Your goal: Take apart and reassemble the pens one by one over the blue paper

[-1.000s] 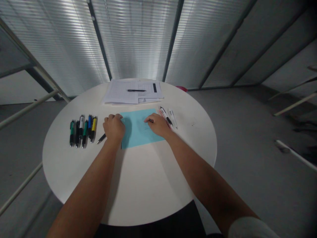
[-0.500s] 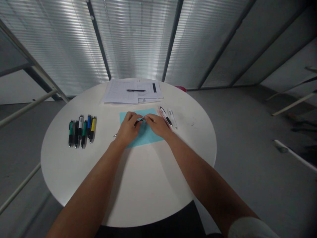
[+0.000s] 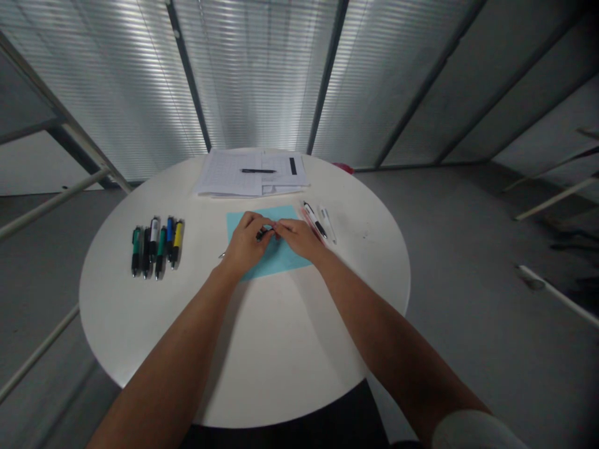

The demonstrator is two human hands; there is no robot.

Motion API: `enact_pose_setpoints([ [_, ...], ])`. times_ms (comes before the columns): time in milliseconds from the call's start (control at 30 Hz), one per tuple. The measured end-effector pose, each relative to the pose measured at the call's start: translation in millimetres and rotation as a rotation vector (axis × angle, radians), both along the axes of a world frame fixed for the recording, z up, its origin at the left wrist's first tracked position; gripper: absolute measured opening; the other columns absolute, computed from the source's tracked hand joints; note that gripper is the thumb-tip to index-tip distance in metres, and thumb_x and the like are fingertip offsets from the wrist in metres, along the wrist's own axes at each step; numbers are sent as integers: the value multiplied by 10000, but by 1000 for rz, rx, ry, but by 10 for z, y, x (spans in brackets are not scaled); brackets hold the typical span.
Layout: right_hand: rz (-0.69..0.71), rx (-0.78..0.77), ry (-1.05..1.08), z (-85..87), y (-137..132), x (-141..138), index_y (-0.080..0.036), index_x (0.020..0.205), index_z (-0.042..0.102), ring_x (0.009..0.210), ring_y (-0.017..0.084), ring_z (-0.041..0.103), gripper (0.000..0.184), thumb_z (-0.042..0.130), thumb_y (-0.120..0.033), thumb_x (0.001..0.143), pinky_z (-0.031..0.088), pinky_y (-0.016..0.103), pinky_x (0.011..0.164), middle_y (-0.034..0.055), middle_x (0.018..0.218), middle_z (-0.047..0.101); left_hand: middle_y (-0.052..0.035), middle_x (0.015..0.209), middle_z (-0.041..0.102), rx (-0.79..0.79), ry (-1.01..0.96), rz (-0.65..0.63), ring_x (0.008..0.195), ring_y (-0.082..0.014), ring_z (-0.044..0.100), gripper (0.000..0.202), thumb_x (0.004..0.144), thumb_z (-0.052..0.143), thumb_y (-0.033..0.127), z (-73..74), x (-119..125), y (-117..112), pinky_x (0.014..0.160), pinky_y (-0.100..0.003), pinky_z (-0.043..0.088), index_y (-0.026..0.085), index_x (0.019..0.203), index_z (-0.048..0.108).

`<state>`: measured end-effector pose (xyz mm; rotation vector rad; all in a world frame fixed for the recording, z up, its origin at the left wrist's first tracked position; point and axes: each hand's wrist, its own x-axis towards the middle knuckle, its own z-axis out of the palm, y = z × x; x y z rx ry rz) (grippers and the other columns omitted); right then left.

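My left hand and my right hand meet above a light blue paper sheet, their fingertips closed on a dark pen. The pen's silver tip sticks out past my left hand, and my fingers hide most of the barrel. I cannot tell whether the pen is whole or in two parts. The sheet lies flat on the white round table, and my hands cover its middle.
Several colored pens lie side by side left of the sheet. Right of it lie several pens. Papers with a black pen sit at the far edge. A red object shows beyond the table.
My hands have stayed close together over the sheet, and the pen's silver tip has shifted slightly. One second ago they were apart, with the left hand at the sheet's left edge.
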<state>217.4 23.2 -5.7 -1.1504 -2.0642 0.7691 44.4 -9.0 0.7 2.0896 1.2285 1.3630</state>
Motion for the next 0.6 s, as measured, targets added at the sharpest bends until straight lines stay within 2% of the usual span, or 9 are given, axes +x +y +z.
enact_pose_setpoints([
  [167, -74, -10, 20, -55, 53, -8, -201, 729, 558, 702, 131, 586, 371, 415, -426, 987, 425, 249, 690, -6, 718, 636, -85, 1043, 581, 6, 70, 39, 757, -153, 576, 169, 858, 603, 239, -41, -43, 19, 794, -322, 489, 195, 1006, 671],
  [267, -178, -3, 119, -94, 111, 2, -208, 766, 532, 681, 123, 586, 393, 371, -479, 1000, 435, 244, 676, -8, 719, 621, -85, 1025, 599, -35, 105, 176, 704, -154, 554, 182, 890, 562, 301, -60, -101, 39, 775, -326, 462, 190, 987, 669],
  [367, -269, -2, 215, -116, 165, 16, -215, 762, 503, 620, 109, 560, 447, 322, -546, 1001, 438, 237, 642, -14, 698, 591, -60, 880, 616, -96, 74, 332, 707, -176, 540, 190, 901, 527, 317, -59, -166, 72, 751, -316, 421, 195, 868, 668],
  [433, -313, -16, 270, -119, 189, 23, -217, 761, 495, 591, 105, 551, 464, 314, -576, 994, 430, 235, 600, -12, 698, 585, -37, 760, 608, -162, -3, 382, 697, -185, 532, 212, 900, 516, 320, -49, -201, 96, 700, -302, 387, 198, 811, 665],
  [533, -364, -53, 357, -115, 206, 25, -218, 768, 493, 552, 98, 539, 466, 326, -595, 984, 414, 234, 540, -7, 706, 582, -7, 617, 561, -245, -139, 380, 630, -171, 501, 271, 903, 505, 331, -28, -228, 114, 631, -288, 338, 197, 705, 633],
  [600, -380, -63, 400, -112, 210, 23, -218, 772, 496, 527, 93, 529, 460, 343, -599, 979, 408, 235, 521, -12, 701, 573, 5, 575, 530, -251, -164, 352, 591, -154, 474, 317, 910, 498, 349, -20, -231, 118, 615, -285, 328, 195, 648, 589],
])
